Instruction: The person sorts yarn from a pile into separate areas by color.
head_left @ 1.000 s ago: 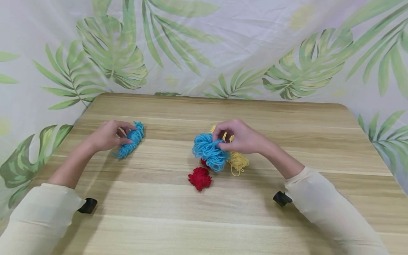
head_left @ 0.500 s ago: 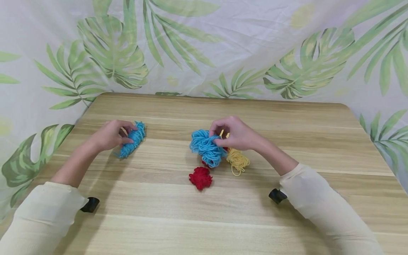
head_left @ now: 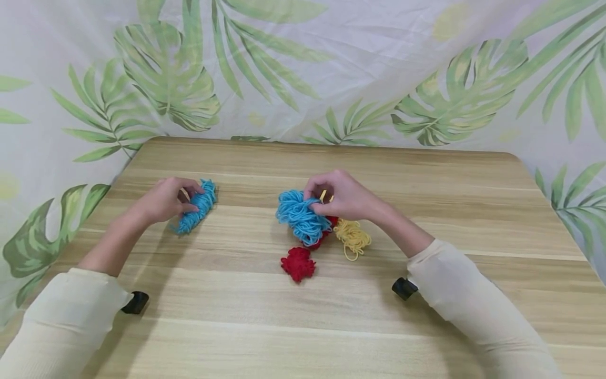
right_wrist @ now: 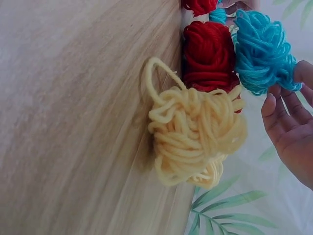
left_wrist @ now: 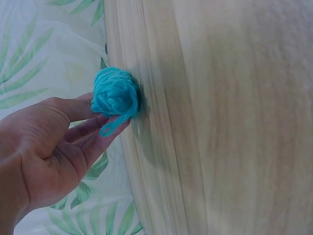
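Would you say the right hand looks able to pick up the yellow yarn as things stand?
Probably not yet: the right hand pinches a blue bundle, which it would likely need to release first, though the yellow yarn lies close by.

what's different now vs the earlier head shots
The right hand has carried its pinched blue bundle leftward and slightly farther from the person, uncovering more of the rear red bundle. Nothing was newly gripped or released. Unchanged: the left hand holding the blue roll, the front red bundle, and the yellow yarn.
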A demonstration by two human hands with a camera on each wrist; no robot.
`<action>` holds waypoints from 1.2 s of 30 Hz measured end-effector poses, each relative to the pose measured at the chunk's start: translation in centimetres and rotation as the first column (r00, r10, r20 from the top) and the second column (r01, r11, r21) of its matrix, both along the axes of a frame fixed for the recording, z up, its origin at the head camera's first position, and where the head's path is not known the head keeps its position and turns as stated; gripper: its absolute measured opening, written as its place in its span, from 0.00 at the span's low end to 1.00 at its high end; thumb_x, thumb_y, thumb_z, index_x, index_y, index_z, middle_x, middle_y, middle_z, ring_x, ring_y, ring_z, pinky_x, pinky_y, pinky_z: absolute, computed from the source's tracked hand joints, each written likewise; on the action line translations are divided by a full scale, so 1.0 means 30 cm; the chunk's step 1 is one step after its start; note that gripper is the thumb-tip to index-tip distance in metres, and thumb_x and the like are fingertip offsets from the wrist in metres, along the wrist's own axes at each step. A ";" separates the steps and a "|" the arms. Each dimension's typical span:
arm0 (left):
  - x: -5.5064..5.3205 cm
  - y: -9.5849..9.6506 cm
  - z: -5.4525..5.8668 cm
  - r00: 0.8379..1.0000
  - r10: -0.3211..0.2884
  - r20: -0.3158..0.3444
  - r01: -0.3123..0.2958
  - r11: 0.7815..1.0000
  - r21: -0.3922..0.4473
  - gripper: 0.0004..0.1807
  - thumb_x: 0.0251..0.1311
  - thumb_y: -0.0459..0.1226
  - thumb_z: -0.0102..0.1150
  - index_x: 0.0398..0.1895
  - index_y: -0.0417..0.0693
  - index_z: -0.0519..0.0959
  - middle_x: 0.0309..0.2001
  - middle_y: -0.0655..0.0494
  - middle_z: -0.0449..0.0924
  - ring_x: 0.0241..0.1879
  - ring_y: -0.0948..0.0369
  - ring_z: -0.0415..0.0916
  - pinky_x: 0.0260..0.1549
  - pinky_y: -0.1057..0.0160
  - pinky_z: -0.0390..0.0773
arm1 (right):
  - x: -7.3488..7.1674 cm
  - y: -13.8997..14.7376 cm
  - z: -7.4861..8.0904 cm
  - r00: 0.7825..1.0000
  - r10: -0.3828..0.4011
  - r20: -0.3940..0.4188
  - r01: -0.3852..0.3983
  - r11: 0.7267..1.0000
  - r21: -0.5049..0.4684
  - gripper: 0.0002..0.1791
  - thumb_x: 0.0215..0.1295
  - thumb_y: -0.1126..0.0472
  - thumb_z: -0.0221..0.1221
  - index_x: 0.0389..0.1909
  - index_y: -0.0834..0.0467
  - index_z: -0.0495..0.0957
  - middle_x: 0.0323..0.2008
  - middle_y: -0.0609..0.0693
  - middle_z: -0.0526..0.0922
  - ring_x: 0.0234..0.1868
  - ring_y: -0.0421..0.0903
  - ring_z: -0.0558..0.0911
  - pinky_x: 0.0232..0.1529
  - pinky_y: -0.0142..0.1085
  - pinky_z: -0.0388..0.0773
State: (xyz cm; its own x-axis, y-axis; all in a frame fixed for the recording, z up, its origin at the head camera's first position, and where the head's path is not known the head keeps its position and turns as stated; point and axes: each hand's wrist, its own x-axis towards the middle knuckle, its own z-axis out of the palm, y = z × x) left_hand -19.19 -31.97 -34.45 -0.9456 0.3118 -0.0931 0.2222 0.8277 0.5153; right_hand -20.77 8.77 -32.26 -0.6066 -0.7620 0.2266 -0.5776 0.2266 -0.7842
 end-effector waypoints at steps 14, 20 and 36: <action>-0.002 0.009 0.008 1.000 0.010 0.015 -0.010 0.999 -0.034 0.17 0.59 0.20 0.68 0.51 0.25 0.79 0.38 0.37 0.78 0.31 0.53 0.81 0.22 0.62 0.82 | -0.015 -0.030 -0.009 0.998 -0.047 0.037 0.047 0.999 0.017 0.04 0.62 0.74 0.63 0.34 0.63 0.82 0.33 0.52 0.87 0.35 0.47 0.81 0.37 0.40 0.84; -0.004 0.013 0.009 1.000 0.012 0.016 -0.011 0.999 -0.037 0.16 0.59 0.21 0.69 0.50 0.25 0.80 0.38 0.37 0.78 0.32 0.52 0.81 0.22 0.63 0.82 | -0.022 -0.044 -0.007 0.999 -0.039 0.027 0.038 0.999 0.014 0.04 0.62 0.74 0.64 0.35 0.63 0.83 0.33 0.52 0.87 0.35 0.47 0.81 0.37 0.42 0.84; -0.006 0.011 0.012 0.999 0.012 0.038 -0.011 1.000 -0.029 0.16 0.59 0.20 0.68 0.51 0.24 0.79 0.39 0.37 0.77 0.33 0.51 0.80 0.22 0.63 0.82 | -0.031 -0.094 0.017 1.000 0.008 0.003 -0.008 1.000 -0.003 0.02 0.63 0.72 0.63 0.36 0.66 0.82 0.31 0.51 0.86 0.32 0.45 0.82 0.36 0.41 0.83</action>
State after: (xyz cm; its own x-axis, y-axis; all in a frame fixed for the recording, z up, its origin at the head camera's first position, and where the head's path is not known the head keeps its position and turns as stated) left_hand -19.38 -31.65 -34.08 -0.9445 0.2981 -0.1380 0.1935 0.8444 0.4996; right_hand -21.72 5.95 -31.76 -0.6013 -0.7660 0.2273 -0.5769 0.2194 -0.7868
